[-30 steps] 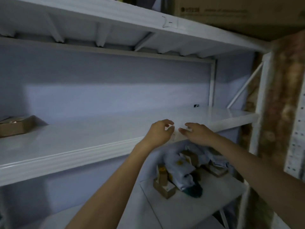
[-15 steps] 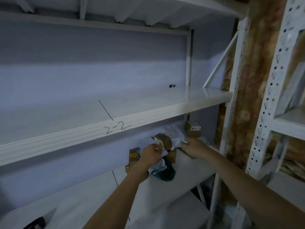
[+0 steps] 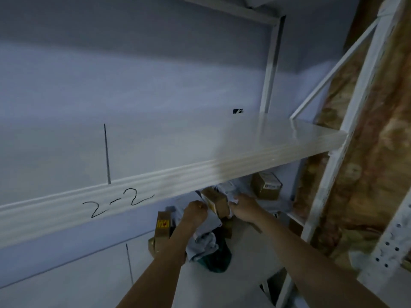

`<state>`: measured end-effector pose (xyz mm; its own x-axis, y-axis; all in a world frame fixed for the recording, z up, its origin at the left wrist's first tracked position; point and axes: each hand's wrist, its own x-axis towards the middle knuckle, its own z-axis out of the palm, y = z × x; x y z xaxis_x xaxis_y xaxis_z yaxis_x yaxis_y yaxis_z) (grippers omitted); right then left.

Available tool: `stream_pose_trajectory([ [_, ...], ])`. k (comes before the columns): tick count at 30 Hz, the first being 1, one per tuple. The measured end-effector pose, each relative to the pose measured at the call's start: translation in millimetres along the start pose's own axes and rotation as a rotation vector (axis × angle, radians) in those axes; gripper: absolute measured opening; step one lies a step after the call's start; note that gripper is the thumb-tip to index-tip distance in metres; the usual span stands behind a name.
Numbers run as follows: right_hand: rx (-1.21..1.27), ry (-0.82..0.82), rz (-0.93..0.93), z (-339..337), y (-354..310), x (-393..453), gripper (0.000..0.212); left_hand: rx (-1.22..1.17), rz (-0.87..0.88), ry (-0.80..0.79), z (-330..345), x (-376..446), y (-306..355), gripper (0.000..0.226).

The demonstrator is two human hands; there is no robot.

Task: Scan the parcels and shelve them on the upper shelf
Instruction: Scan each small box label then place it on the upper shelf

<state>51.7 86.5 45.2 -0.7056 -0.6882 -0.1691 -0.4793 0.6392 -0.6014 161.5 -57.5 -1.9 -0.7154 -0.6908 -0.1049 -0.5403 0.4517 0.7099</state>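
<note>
Both hands work in the pile of parcels at lower centre of the frame, under the front edge of the upper shelf marked "2-2". The person's left hand is curled into a fist on the top edge of a grey poly mailer, pinching its bunched film. The right hand has its fingers bent into the heap beside a small brown box; whether it grips the box or the pale wrapping just beside it cannot be told, since the fingertips are hidden.

The mailer looks light and limp: it sags and creases below the fist, so it probably swings and folds when lifted, and the slick film could slip through a loose pinch. A hold across a thick, filled part, or a palm under it, would likely serve better than the empty flap. The cardboard parcels, such as the labelled box at the back right of the lower shelf and the upright carton with a yellow mark to the left, look stiff and small, easy to take by opposite faces. A dark green bag lies under the mailer. No scanner is visible.
</note>
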Motion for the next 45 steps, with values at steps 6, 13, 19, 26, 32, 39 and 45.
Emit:
stream_pose_trajectory([
  [6,-0.072,0.003,-0.024,20,16,64,0.021,-0.097,-0.078,-0.049,11,36,-4,0.034],
  [13,-0.102,0.027,-0.135,17,-5,95,0.058,-0.261,-0.196,-0.046,27,61,-3,0.034],
  [19,-0.292,-0.140,-0.063,30,-6,133,0.071,-0.397,-0.301,-0.077,35,67,4,0.017],
  [26,-0.378,-0.137,-0.125,41,6,152,0.082,-0.407,-0.429,-0.022,45,75,8,0.011],
  [32,-0.397,-0.165,-0.152,49,14,162,0.064,-0.430,-0.470,0.003,52,79,17,0.025],
  [39,-0.224,0.068,-0.171,26,16,167,0.042,-0.627,-0.439,0.076,46,64,6,0.022],
  [45,0.255,0.026,-0.294,4,9,177,0.019,-0.670,-0.384,0.145,22,45,2,0.029],
])
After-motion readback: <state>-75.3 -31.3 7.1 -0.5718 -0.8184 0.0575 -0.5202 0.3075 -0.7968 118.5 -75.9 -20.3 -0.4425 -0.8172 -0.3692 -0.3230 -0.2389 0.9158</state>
